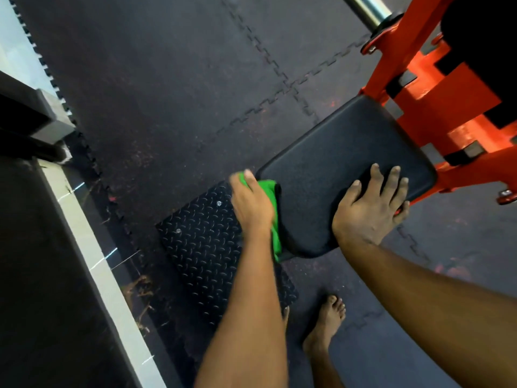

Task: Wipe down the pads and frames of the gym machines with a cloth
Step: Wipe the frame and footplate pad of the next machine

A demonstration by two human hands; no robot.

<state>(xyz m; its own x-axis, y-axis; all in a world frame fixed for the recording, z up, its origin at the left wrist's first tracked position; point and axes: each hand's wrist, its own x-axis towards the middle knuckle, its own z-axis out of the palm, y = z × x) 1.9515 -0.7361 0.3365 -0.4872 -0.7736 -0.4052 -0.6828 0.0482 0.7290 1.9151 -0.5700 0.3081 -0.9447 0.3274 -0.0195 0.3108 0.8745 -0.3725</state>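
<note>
A black padded seat (pixel 335 169) sits on an orange machine frame (pixel 436 107) at the right. My left hand (pixel 251 203) presses a bright green cloth (pixel 272 208) against the pad's left side edge; its fingers lie over the cloth. My right hand (pixel 372 208) rests flat on the pad's near right corner, fingers spread and straight. Part of the cloth hangs below the pad's edge.
A black diamond-plate footplate (pixel 204 247) lies on the floor under my left arm. Dark interlocking rubber mats (pixel 167 93) cover the floor. A chrome bar (pixel 366 9) juts out at the top. A pale ledge (pixel 112 289) runs along the left. My bare foot (pixel 327 323) stands below the pad.
</note>
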